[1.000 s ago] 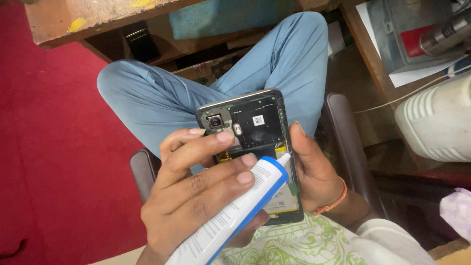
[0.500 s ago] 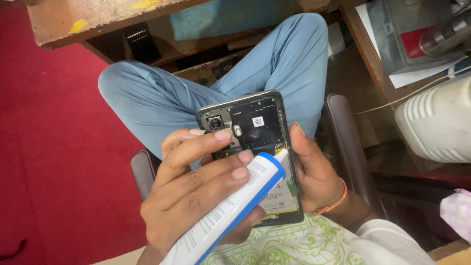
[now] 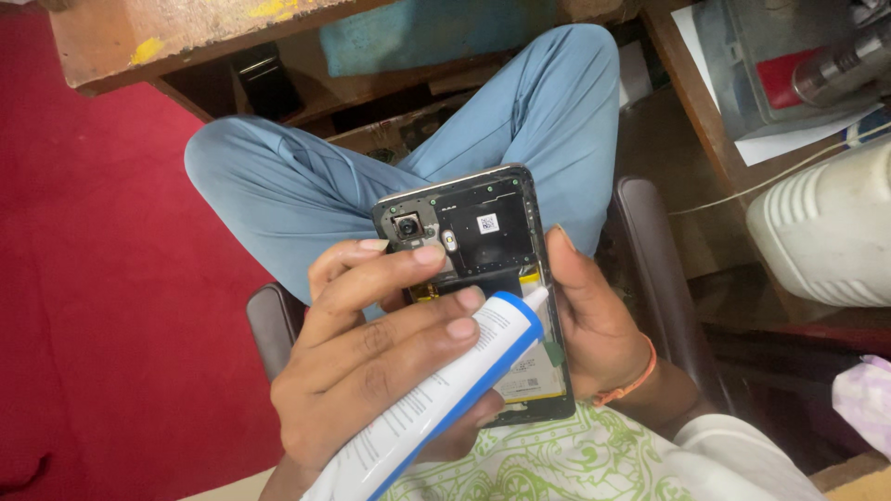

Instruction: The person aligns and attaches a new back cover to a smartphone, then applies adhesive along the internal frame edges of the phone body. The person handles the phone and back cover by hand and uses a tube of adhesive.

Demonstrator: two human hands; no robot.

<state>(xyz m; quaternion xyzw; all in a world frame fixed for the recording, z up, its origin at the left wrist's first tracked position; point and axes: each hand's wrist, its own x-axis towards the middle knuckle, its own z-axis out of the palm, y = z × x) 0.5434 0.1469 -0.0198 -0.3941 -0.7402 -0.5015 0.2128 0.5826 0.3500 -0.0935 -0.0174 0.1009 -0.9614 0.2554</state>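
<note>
An opened phone with its back cover off shows a camera module, a dark inner plate and a battery. My right hand, with an orange thread on the wrist, holds it from below, thumb on its right edge. My left hand grips a white and blue tube laid across the phone. The tube's white nozzle rests at the phone's right frame edge, beside the thumb. My left fingers cover the phone's lower left part.
My crossed legs in light blue trousers lie under the phone, on a dark brown chair. A wooden bench stands ahead, a white plastic container at the right, and red carpet at the left.
The tube's nozzle has crept slightly upward along the phone's right edge. Both hands and the phone stay almost where they were.
</note>
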